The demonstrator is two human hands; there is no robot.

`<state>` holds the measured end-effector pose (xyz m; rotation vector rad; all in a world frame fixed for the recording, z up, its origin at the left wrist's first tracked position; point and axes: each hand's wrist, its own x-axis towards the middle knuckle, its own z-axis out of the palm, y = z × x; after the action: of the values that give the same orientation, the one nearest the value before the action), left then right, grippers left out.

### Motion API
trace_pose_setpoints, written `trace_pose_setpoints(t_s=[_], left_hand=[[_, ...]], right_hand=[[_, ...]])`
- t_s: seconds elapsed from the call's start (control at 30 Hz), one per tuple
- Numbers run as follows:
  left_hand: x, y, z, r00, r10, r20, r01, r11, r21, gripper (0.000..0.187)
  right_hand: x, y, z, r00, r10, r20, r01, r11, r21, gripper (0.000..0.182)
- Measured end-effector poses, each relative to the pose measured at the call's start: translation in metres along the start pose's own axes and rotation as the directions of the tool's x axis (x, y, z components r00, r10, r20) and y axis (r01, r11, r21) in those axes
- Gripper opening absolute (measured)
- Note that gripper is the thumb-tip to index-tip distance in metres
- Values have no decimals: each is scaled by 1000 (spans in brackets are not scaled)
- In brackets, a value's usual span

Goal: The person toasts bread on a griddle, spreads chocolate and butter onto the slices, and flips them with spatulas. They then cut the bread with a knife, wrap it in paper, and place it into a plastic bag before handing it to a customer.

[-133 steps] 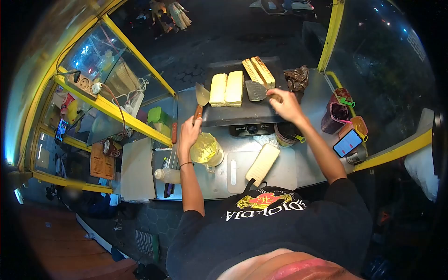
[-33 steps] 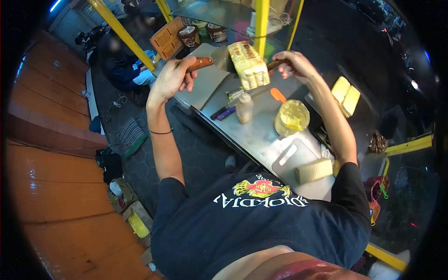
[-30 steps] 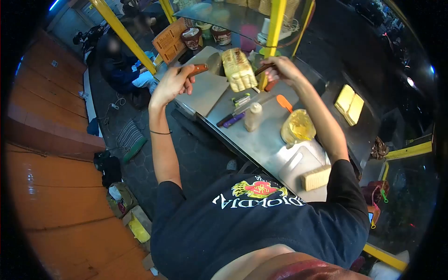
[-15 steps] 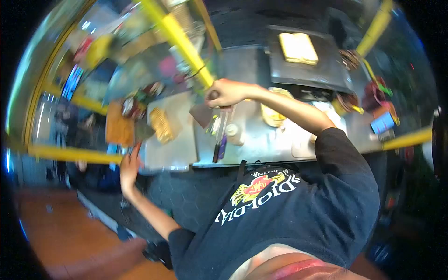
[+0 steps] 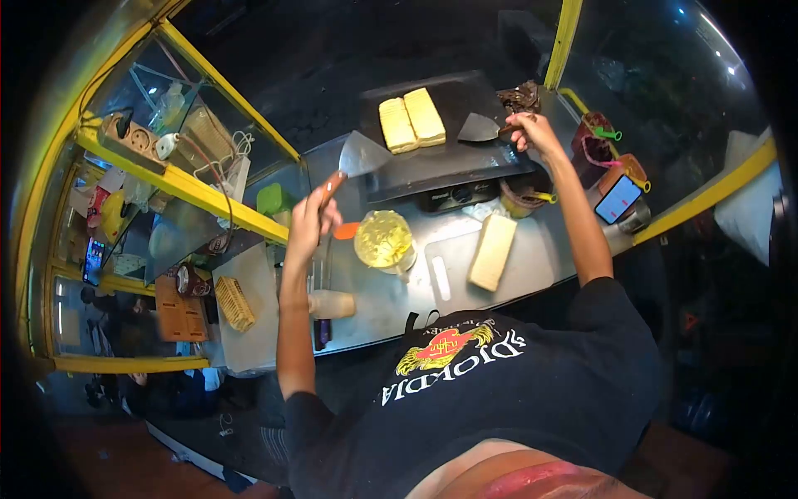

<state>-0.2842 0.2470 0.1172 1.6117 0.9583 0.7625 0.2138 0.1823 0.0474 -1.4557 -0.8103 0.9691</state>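
My left hand (image 5: 309, 220) is closed round the wooden handle of a broad spatula (image 5: 363, 155), its metal blade raised at the griddle's left side. In my right hand (image 5: 532, 135) is a second spatula (image 5: 480, 127), its blade over the right part of the black griddle (image 5: 391, 185). Two bread blocks (image 5: 413, 121), side by side with yellowish tops, lie on the griddle between the blades. Neither blade appears to touch them. Nearer to me stands a tub of yellow spread (image 5: 385, 239). An uncooked-looking bread block (image 5: 492, 252) rests on the white cutting board (image 5: 536, 270).
Cut toast (image 5: 234, 303) lies on paper at left, beside a brown box (image 5: 179, 308). A yellow frame bar (image 5: 208, 204) with a power strip (image 5: 131, 137) crosses the left side. Containers (image 5: 594, 154) and a phone (image 5: 618, 199) stand at right.
My right hand has swung from the centre-left out to the griddle's right side with a spatula. My left hand has risen from near the cut toast and now holds a spatula. The view has shifted.
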Motion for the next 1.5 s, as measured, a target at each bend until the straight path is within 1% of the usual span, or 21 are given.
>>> trace_pose_setpoints(t_s=[0.1, 0.17, 0.3, 0.4, 0.47, 0.53, 0.57, 0.6, 0.67, 0.73, 0.77, 0.83, 0.87, 0.93, 1.07, 1.13, 1.27, 1.33, 1.4, 1.47, 1.5], left_hand=[[88, -20, 40, 989, -34, -145, 56, 987, 149, 50], [136, -36, 58, 978, -20, -207, 70, 969, 236, 50], [171, -44, 101, 972, -5, -237, 87, 938, 336, 51], [181, -47, 107, 968, -83, -239, 124, 979, 163, 51], [182, -56, 99, 971, -101, -215, 103, 995, 1, 50], [166, -54, 96, 963, -68, -262, 26, 986, -163, 48], [159, -50, 92, 961, -62, -269, 19, 987, -159, 48], [149, -45, 88, 953, -44, -301, -17, 980, -199, 46], [125, -42, 72, 945, -31, -325, -56, 966, -253, 43], [109, -44, 54, 948, -33, -316, -40, 974, -222, 43], [103, -47, 51, 948, -44, -316, -30, 973, -227, 43], [94, -38, 53, 959, -50, -278, 38, 998, -48, 42], [91, -36, 58, 959, -57, -278, 44, 998, -52, 42], [92, -39, 72, 964, -65, -259, 76, 997, 33, 43], [109, -48, 98, 977, -24, -210, 48, 993, 109, 47], [118, -51, 108, 980, -7, -198, 31, 992, 119, 48], [148, -54, 123, 987, -4, -163, 23, 993, 118, 47], [159, -49, 132, 989, 3, -148, 25, 982, 189, 46], [165, -53, 132, 988, -30, -149, 49, 991, 126, 44], [161, -54, 130, 979, -32, -201, 2, 989, -145, 42], [158, -58, 124, 973, -47, -224, 1, 979, -203, 41]], right_hand=[[38, 17, -8, 996, 71, 49, -71, 997, 2, 26], [68, 21, 3, 992, 41, 123, -43, 999, 8, 28], [112, 14, 58, 973, 42, 226, -58, 996, 65, 30], [125, 0, 91, 949, 84, 305, -115, 990, 86, 31], [130, -11, 94, 949, -50, 311, 44, 999, 27, 27], [133, -12, 81, 859, -265, 438, 256, 963, 81, 25], [133, -10, 71, 786, -395, 475, 403, 911, 90, 26], [125, -15, 61, 782, -400, 478, 408, 908, 93, 26], [100, -31, 32, 702, -575, 420, 649, 759, -47, 26], [88, -30, 6, 743, -558, 369, 617, 785, -53, 24], [81, -31, -9, 802, -478, 358, 534, 842, -73, 25], [77, -22, -38, 858, -388, 337, 426, 904, -45, 22], [76, -16, -50, 883, -338, 326, 364, 931, -20, 21], [56, -14, -69, 955, -178, 236, 185, 983, -6, 23], [42, 2, -83, 979, 21, 202, -26, 999, 22, 29], [43, 12, -73, 976, 67, 210, -73, 997, 22, 33], [59, 13, -16, 979, 77, 188, -82, 997, 17, 33], [77, 8, 16, 964, 84, 253, -108, 990, 86, 30], [94, 2, 35, 957, 14, 290, -32, 998, 60, 27], [101, -3, 37, 915, -137, 380, 137, 990, 26, 22], [98, -6, 33, 876, -241, 418, 254, 967, 25, 22]])
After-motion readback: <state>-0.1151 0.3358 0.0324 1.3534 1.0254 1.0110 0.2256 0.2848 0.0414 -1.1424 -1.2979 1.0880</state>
